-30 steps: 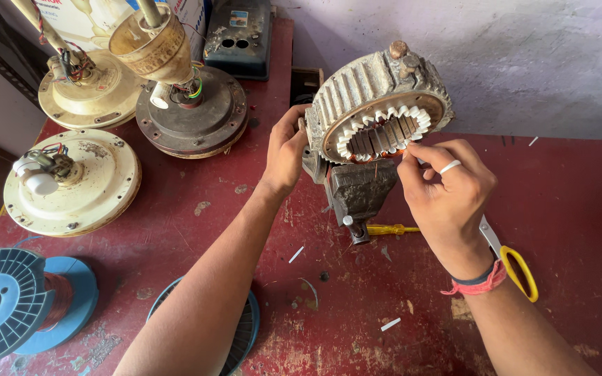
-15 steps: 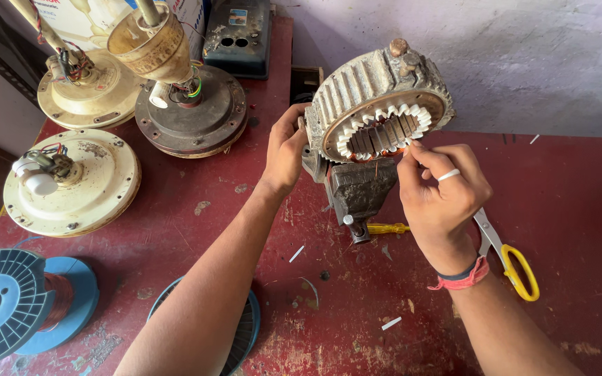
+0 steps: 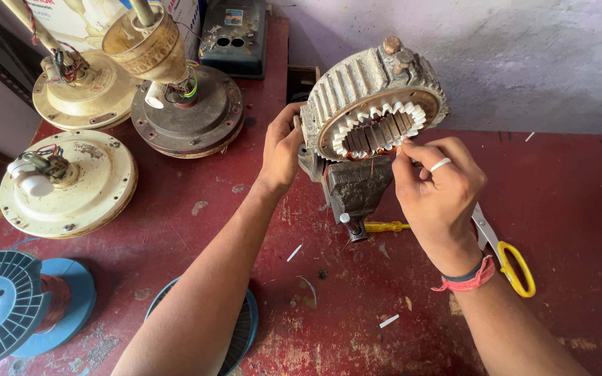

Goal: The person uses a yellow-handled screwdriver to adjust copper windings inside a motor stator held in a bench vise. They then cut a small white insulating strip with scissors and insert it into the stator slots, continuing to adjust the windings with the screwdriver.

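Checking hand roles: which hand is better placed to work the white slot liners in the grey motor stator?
Right hand: its fingertips sit at the white-lined slots of the grey ribbed motor stator; left hand steadies the casing.

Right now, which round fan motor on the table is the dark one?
The middle fan motor, dark grey and rusty, nearest the left hand. The other two are cream.

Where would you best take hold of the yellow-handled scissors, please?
Take the scissors by the yellow loops, coming from the near right. The loops lie bare on the red table, while the blades run up under the right hand.
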